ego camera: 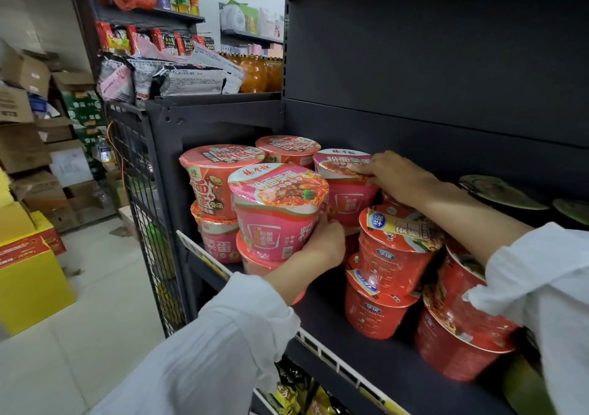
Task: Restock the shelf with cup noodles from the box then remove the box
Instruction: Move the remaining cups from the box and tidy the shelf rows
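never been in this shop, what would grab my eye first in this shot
The bright pink noodle cups stacked two high at the left end of the dark shelf stand out most, with the left hand gripping the front one and the right hand resting on the lid of one behind. To their right stand red noodle cups, also stacked.

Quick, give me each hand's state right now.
Left hand: grips the front pink cup noodle by its side.
Right hand: open, fingers flat on the back pink cup noodle's lid.
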A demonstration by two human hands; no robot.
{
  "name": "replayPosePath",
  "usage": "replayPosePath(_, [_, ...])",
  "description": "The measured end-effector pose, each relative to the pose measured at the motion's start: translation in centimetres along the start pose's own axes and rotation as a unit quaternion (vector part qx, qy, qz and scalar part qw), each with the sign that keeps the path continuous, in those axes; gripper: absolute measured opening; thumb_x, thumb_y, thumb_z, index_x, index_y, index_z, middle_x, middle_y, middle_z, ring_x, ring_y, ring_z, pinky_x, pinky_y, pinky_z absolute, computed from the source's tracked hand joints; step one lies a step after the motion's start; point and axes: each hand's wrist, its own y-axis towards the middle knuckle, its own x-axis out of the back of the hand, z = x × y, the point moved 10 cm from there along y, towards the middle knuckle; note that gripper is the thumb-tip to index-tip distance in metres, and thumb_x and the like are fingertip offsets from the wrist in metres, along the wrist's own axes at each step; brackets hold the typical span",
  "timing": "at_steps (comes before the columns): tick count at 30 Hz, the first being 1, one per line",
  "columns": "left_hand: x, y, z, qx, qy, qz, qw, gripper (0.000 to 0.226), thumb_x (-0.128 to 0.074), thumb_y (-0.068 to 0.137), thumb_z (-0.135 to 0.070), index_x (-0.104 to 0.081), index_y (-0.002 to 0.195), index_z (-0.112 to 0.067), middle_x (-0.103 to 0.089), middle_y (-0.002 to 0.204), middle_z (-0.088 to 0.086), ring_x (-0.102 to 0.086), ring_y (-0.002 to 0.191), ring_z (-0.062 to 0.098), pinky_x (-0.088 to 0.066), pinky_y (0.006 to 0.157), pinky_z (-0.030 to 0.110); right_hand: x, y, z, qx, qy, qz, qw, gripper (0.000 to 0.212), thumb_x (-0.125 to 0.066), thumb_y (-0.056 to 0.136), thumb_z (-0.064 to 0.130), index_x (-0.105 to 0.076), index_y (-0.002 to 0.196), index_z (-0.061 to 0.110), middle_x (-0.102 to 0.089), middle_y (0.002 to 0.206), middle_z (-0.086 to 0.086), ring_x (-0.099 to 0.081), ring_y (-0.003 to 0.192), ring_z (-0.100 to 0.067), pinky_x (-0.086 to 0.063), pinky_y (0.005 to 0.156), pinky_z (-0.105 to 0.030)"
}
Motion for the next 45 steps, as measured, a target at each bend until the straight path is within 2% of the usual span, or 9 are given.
replayPosePath(8, [-0.5,-0.3,0.2,-0.011,0.011,0.02,1.0,0.045,-0.044,0.091,0.001,-0.049,0.135,-0.004,-0.035,0.147,0.014,-0.034,0.135,0.029,-0.03,0.113,0.035,0.3,-0.2,0.6,0.0,0.017,-0.001,1.0,0.047,-0.042,0.099,0.027,-0.035,0.145,0.031,-0.043,0.137,-0.013,-0.038,0.129,-0.031,-0.031,0.109,-0.041])
replayPosePath(13, [-0.7,-0.1,0.3,-0.002,0.024,0.03,0.999,0.052,-0.041,0.094,-0.003,-0.032,0.145,-0.007,-0.006,0.158,0.013,-0.012,0.145,0.03,-0.02,0.118,0.036,1.0,-0.6,0.8,-0.011,0.001,0.005,1.0,0.046,-0.042,0.099,0.031,-0.036,0.144,0.034,-0.046,0.137,-0.012,-0.045,0.126,-0.032,-0.04,0.104,-0.043])
replayPosePath(18, [-0.1,0.2,0.1,0.01,0.017,0.001,1.0,0.044,-0.044,0.093,-0.005,-0.043,0.137,-0.001,-0.004,0.155,0.019,-0.017,0.141,0.036,-0.019,0.118,0.04,1.6,-0.8,1.4,-0.029,0.024,0.011,0.999,0.042,-0.048,0.096,0.023,-0.046,0.138,0.028,-0.052,0.136,-0.009,-0.053,0.121,-0.028,-0.046,0.1,-0.042])
replayPosePath(24, [-0.6,0.3,0.3,0.015,0.03,0.015,0.999,0.037,-0.04,0.093,-0.007,-0.053,0.127,-0.006,-0.049,0.135,0.017,-0.044,0.125,0.033,-0.035,0.107,0.035,1.7,0.4,2.7,-0.064,-0.029,-0.006,0.998,0.048,-0.047,0.09,0.057,-0.054,0.12,0.02,-0.053,0.128,-0.007,-0.05,0.119,-0.028,-0.037,0.098,-0.047])
replayPosePath(27, [-0.5,0.3,0.3,0.002,0.025,-0.003,1.0,0.039,-0.04,0.092,-0.005,-0.053,0.128,-0.008,-0.051,0.135,0.014,-0.045,0.127,0.031,-0.036,0.107,0.034,1.4,1.1,3.8,-0.038,-0.008,-0.024,0.999,0.044,-0.042,0.097,0.044,-0.046,0.138,0.028,-0.049,0.14,-0.009,-0.047,0.126,-0.031,-0.04,0.101,-0.044])
replayPosePath(34, [-0.2,-0.4,0.2,-0.008,0.002,-0.015,1.0,0.046,-0.041,0.092,-0.001,-0.041,0.137,-0.007,-0.038,0.143,0.018,-0.032,0.134,0.033,-0.026,0.111,0.035,0.7,0.2,1.9,0.01,0.203,0.002,0.979,0.038,-0.049,0.097,0.019,-0.052,0.134,0.028,-0.055,0.136,-0.008,-0.057,0.117,-0.024,-0.048,0.095,-0.028])
replayPosePath(39, [-0.3,-1.1,0.0,-0.004,-0.017,0.011,1.0,0.052,-0.042,0.09,0.002,-0.029,0.14,-0.005,-0.025,0.148,0.02,-0.022,0.14,0.034,-0.02,0.115,0.038,0.2,0.3,1.7,-0.024,0.191,-0.02,0.981,0.041,-0.052,0.094,0.01,-0.051,0.134,0.02,-0.05,0.14,-0.006,-0.048,0.127,-0.025,-0.044,0.103,-0.036])
replayPosePath(42, [0.5,-2.6,-0.9,-0.068,-0.033,0.016,0.997,0.048,-0.043,0.09,0.002,-0.039,0.137,-0.007,-0.04,0.142,0.016,-0.036,0.134,0.03,-0.028,0.111,0.033,-0.1,-0.2,2.4,-0.043,0.132,-0.016,0.99,0.045,-0.053,0.094,0.015,-0.043,0.138,0.022,-0.038,0.148,-0.004,-0.034,0.137,-0.025,-0.03,0.113,-0.043])
replayPosePath(45, [1.5,-5.1,-0.9,-0.153,-0.041,0.026,0.987,0.044,-0.044,0.09,0.002,-0.05,0.132,-0.009,-0.05,0.137,0.011,-0.044,0.128,0.026,-0.033,0.108,0.028,1.4,-2.3,5.4,0.004,0.15,-0.049,0.987,0.058,-0.056,0.093,0.017,-0.033,0.146,0.021,-0.029,0.154,-0.003,-0.025,0.143,-0.021,-0.02,0.116,-0.033])
